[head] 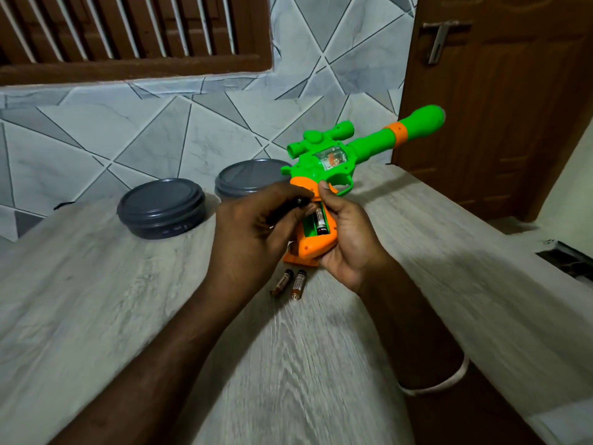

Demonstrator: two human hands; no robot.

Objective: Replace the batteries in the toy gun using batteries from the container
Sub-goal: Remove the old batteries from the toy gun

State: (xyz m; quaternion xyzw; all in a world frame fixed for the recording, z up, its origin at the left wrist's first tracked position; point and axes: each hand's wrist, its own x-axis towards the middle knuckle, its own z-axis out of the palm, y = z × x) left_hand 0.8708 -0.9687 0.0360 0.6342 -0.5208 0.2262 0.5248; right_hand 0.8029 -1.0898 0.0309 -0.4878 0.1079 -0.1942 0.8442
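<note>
While my right grip (346,239) wraps the plastic toy gun (362,146), my left grip (256,226) pinches one dark cylindrical battery (296,203), two batteries (281,281) (298,284) lying on the wood-grain worktop (128,300).

The toy gun (369,146) is green with an orange handle (308,247), held above the counter (128,300) with its barrel tilted up to the right. Its battery compartment (308,225) is open. One seated battery (321,223) fills the right slot and the left slot is bare. A dark battery (300,201) is pinched at the compartment's top. Two copper-coloured batteries (284,281) lie side by side below. Two grey lidded containers (160,207) stand at the far edge.
</note>
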